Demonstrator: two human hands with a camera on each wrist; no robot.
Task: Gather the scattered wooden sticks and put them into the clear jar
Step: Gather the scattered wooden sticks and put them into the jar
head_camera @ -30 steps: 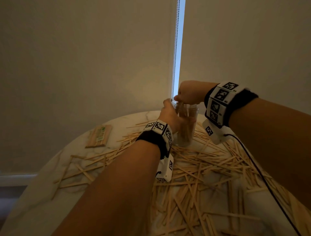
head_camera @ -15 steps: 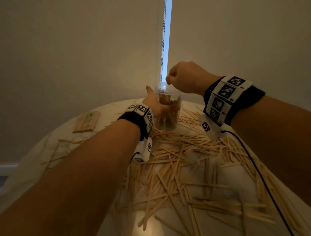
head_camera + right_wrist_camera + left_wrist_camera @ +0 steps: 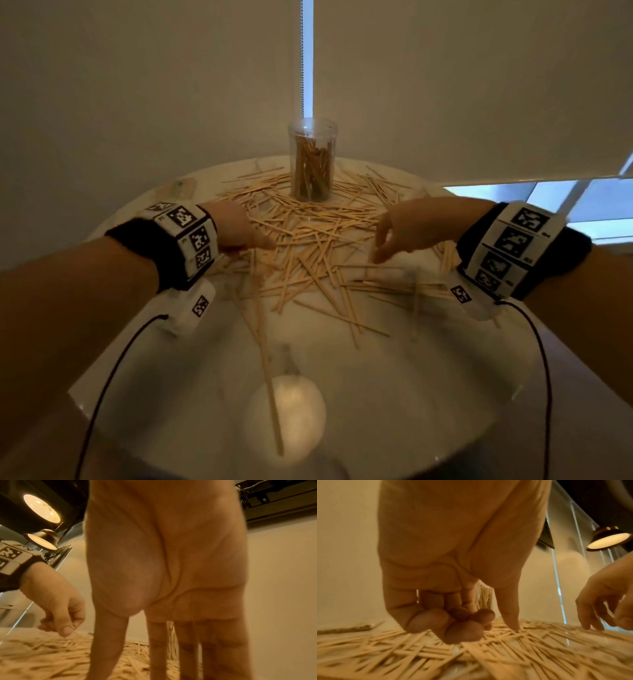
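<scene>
Hands [image 3: 236, 226] [image 3: 411, 228] over sticks [image 3: 308, 246], jar [image 3: 312, 161] upright

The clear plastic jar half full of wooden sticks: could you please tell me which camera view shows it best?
The head view: the clear plastic jar stands whole and upright at the table's far edge. In the left wrist view only a sliver shows behind the left hand's fingers; the right wrist view gives a blurred strip between the right hand's fingers.

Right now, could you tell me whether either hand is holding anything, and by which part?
Nothing is held: the left hand and right hand hover over the scattered wooden sticks.
</scene>
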